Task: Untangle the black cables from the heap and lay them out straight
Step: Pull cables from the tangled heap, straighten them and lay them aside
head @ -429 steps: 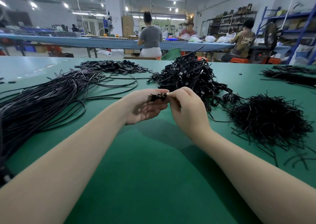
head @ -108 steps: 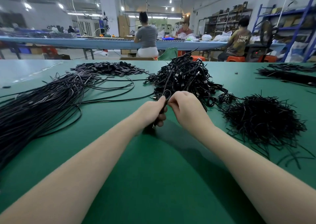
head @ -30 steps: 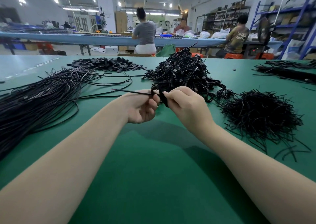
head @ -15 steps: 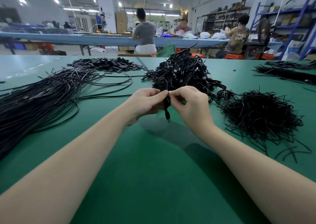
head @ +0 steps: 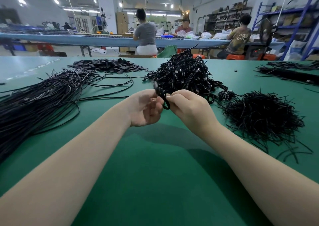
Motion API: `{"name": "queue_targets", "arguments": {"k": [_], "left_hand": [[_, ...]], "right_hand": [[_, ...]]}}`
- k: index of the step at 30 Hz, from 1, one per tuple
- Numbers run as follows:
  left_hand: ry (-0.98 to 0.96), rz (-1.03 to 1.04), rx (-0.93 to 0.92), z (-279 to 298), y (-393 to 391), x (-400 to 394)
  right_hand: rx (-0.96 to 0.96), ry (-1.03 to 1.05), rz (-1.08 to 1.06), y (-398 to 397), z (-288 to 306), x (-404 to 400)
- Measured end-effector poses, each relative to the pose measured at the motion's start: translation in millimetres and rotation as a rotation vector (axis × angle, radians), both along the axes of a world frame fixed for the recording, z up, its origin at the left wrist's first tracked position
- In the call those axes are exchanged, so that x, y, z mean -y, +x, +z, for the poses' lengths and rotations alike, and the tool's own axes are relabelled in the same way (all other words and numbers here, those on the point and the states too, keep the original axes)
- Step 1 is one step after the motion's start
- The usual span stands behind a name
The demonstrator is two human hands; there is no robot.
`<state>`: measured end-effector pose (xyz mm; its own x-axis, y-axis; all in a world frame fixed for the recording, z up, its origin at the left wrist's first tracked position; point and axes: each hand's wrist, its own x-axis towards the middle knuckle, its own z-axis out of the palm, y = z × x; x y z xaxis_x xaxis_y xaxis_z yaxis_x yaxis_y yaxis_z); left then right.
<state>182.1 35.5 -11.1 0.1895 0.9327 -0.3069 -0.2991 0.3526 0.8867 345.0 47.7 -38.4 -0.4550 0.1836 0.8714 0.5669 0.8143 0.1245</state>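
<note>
We see both hands raised just above the green surface, near the middle of the view, working one coiled black cable between them. The right hand has its fingers curled, pinching the small coil between thumb and forefinger. The left hand is turned palm up with its fingers loosely bent, and its fingertips meet the cable's blurred free end, which sticks up toward the far left; we cannot tell how firmly it grips.

Just beyond the hands lies the tangled heap of bundled black cables, the tallest pile on the surface, with a few small coils trailing off its right side. To the left, a broad sheaf of straightened cables runs from the near left edge toward the far middle, several loose strands looping out to the right of it. On the right, near the right forearm, sits a bristly mound of short black ties. Far left of the heap is a flat pile of small black pieces; what they are is unclear. More black strands lie at the far right. Beyond the surface, three people sit at a long blue bench.
</note>
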Motion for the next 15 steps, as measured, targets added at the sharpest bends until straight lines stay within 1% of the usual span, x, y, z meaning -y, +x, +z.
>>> {"name": "queue_targets", "arguments": {"k": [2,4,5,6,7,8,9,10,12,13,14,15], "left_hand": [[0.133,0.166,-0.255,-12.3,0.1,-6.6],[0.331,0.352,-0.571,-26.8,-5.5,-11.3],[0.430,0.408,-0.799,-35.4,-11.5,-12.6],[0.509,0.415,-1.039,-43.3,-18.9,-13.2],[0.552,0.388,-1.222,-49.6,-24.0,-12.0],[0.575,0.365,-1.313,-53.8,-26.0,-11.1],[0.586,0.342,-1.340,-55.9,-25.7,-9.4],[0.606,0.347,-1.350,-57.3,-23.8,-9.3],[0.669,0.417,-1.401,-58.6,-18.6,-8.8],[0.687,0.477,-1.414,-58.4,-18.1,-8.4],[0.682,0.544,-1.425,-56.8,-20.3,-9.1],[0.656,0.579,-1.442,-54.7,-24.5,-9.9]], "right_hand": [[-0.058,-0.035,0.037,-3.3,4.0,2.9],[-0.110,-0.029,0.090,-8.6,17.0,5.5],[-0.105,0.001,0.103,-10.4,25.9,3.9],[-0.072,0.042,0.096,-12.8,39.1,0.2],[-0.014,0.078,0.062,-14.8,54.4,-6.9],[0.051,0.080,-0.021,-15.6,71.6,-17.9],[0.102,0.033,-0.159,-14.4,89.6,-33.4],[0.137,-0.065,-0.343,-11.2,106.3,-50.6],[0.178,-0.377,-0.692,-3.9,123.9,-75.8],[0.220,-0.521,-0.781,-4.2,121.5,-80.7],[0.277,-0.577,-0.802,-9.6,113.3,-79.9],[0.343,-0.572,-0.779,-17.7,99.7,-74.6]]}}
